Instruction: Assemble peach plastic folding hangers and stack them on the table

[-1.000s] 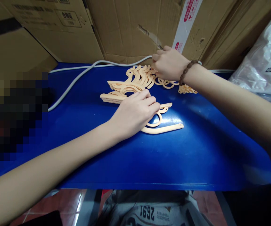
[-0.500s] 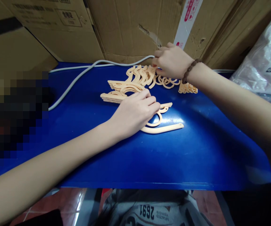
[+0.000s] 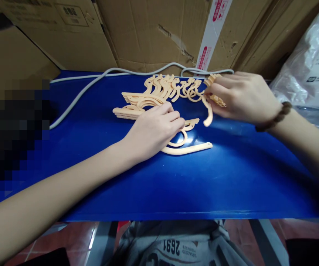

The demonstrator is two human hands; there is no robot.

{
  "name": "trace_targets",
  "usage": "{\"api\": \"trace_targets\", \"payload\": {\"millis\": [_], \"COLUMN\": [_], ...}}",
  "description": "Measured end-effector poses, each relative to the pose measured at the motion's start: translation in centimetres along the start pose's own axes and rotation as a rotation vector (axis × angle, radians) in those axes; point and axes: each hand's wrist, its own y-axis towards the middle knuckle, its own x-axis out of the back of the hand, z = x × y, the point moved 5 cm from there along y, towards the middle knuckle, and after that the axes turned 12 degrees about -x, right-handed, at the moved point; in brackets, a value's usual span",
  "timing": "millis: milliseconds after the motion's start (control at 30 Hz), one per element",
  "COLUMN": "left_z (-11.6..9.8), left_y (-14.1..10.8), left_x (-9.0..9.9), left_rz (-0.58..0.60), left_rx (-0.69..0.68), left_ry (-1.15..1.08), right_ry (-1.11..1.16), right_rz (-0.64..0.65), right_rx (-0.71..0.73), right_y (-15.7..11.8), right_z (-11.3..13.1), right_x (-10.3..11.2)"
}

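My left hand (image 3: 159, 123) is closed over cream plastic pieces that look like folding-hanger parts. From under its fingers stick out a long hanger arm (image 3: 189, 149) and a round loop (image 3: 185, 137); the grip itself is hidden. My right hand (image 3: 235, 96) is pinched around a curved hanger hook (image 3: 208, 115), its free end pointing down toward the table. Just behind my left hand lies a stack of hanger arms (image 3: 128, 111). A row of S-shaped hooks (image 3: 162, 85) and several ring-shaped pieces (image 3: 194, 92) lie farther back. Small ridged pieces (image 3: 217, 99) are partly covered by my right hand.
The blue table (image 3: 159, 184) carries everything. A white cable (image 3: 84, 92) runs along its back edge. Cardboard boxes (image 3: 142, 37) stand behind, and a plastic-wrapped package (image 3: 300, 74) sits at the right.
My right hand has moved right and nearer from the row of hooks, now with a hook in its fingers. My left hand stays on the pieces. The view has shifted slightly.
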Motion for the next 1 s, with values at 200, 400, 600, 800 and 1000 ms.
{"api": "trace_targets", "payload": {"millis": [200, 400, 600, 800, 1000], "left_z": [0.1, 0.2, 0.3, 0.1, -1.7], "left_y": [0.0, -0.2, -0.2, 0.1, 0.6], "left_x": [0.1, 0.2, 0.2, 0.2, 0.6], "left_rz": [0.01, -0.019, -0.023, 0.041, 0.02], "left_rx": [0.001, 0.008, 0.022, 0.067, 0.098], "left_ry": [-0.019, -0.059, -0.072, -0.105, -0.316], "right_ry": [0.163, 0.835, 1.644, 1.742, 1.316], "right_rz": [-0.069, -0.003, 0.023, 0.141, 0.149], "right_rx": [-0.042, -0.261, -0.595, -0.684, -0.439], "right_y": [-5.1, -5.4, -5.4, -5.3, -5.7], "right_z": [-0.1, -1.4, -1.8, -1.1, -0.4], "right_x": [0.9, 1.0, -0.2, -0.4, 0.5]}}
